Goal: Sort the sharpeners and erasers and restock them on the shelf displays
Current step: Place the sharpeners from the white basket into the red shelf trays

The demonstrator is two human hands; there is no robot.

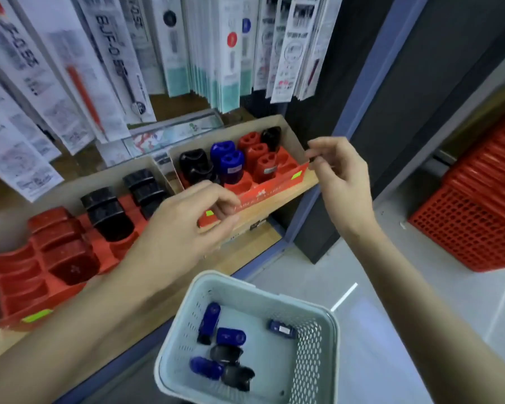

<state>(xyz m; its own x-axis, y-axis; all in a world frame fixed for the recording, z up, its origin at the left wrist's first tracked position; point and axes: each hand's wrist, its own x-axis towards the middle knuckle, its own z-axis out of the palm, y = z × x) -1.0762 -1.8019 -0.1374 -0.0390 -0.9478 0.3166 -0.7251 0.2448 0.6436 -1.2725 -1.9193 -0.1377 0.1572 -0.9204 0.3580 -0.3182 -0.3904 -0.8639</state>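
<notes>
The left hand (187, 225) is gripping the front lip of the red sharpener tray (263, 193) with curled fingers. The right hand (341, 176) is pinching its corner, thumb against forefinger.

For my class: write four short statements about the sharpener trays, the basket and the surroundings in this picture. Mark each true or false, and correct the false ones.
1. The basket holds blue sharpeners and black sharpeners. True.
2. The right tray holds only red sharpeners. False: it holds black, blue and red ones.
3. Every slot of the left tray is filled. False: several slots at its near left end are bare.
4. A stack of red crates stands on the floor to the right of the shelf. True.
</notes>
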